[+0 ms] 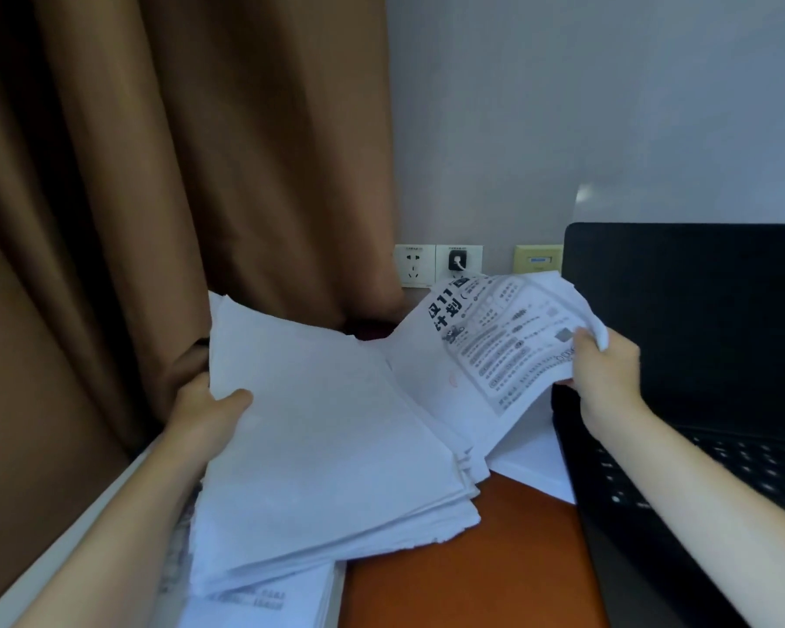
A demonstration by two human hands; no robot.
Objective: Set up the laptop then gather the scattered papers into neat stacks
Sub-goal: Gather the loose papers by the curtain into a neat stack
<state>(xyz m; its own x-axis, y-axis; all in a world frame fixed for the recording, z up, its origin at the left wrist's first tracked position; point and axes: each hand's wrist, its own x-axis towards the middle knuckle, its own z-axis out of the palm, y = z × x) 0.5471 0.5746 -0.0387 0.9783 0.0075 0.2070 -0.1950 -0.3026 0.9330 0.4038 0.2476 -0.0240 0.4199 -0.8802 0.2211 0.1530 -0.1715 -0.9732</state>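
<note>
My left hand (209, 417) grips the left edge of a thick stack of white papers (327, 451), held tilted above the desk. My right hand (603, 369) pinches the right edge of a printed sheet (504, 342) with bold black characters, lifted beside the stack and overlapping its upper right side. The black laptop (699, 337) stands open at the right, screen dark, keyboard (717, 469) under my right forearm. More printed papers (264, 600) lie on the desk below the stack.
The brown desk top (472, 559) shows at the bottom centre. A white sheet (535, 469) lies against the laptop's left edge. A brown curtain (155, 197) hangs at the left. Wall sockets (436, 265), one with a plug in it, sit on the grey wall behind.
</note>
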